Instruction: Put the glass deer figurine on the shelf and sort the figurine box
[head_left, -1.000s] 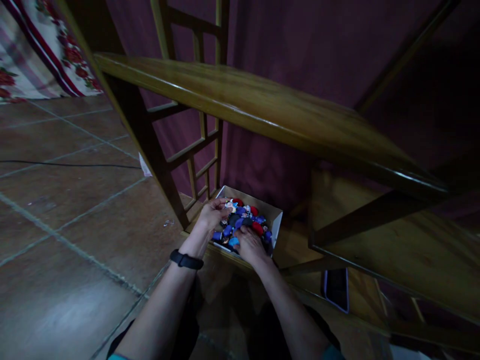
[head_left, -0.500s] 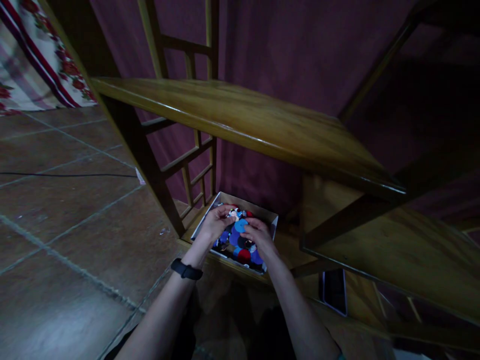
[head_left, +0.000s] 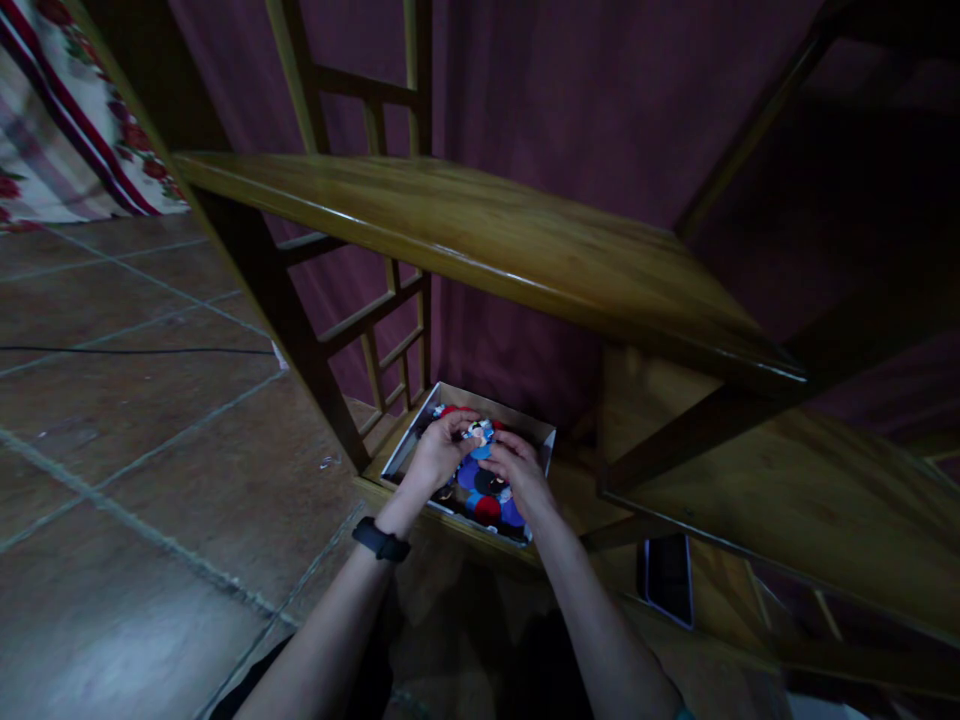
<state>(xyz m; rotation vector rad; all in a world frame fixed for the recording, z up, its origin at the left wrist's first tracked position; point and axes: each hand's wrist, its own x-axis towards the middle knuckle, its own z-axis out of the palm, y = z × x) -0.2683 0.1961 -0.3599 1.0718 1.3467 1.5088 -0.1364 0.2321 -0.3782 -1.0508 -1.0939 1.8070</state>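
Both my hands are over a shallow white box [head_left: 541, 445] on the low shelf. Between them is a small figurine [head_left: 480, 432], white, blue and dark, with a round blue base. My left hand [head_left: 441, 450], with a black band on its wrist, pinches the figurine from the left. From the right, the fingers of my right hand [head_left: 519, 470] close on its blue base. Several similar pieces lie in the box below, among them a red disc [head_left: 487, 512] and a black disc [head_left: 487, 482]. The figurine's fine details are too small to tell.
A wooden shelf board [head_left: 465, 225] juts out above the box. Lattice bars [head_left: 375, 325] stand at its left. A dark tray [head_left: 667, 580] lies lower right. A black cable [head_left: 135, 351] crosses the tiled floor, and a floral cloth [head_left: 90, 120] hangs at far left.
My left hand has shifted slightly right, bringing the figurine over the blue round base, which is now partly covered. My right hand stays nearly in place.
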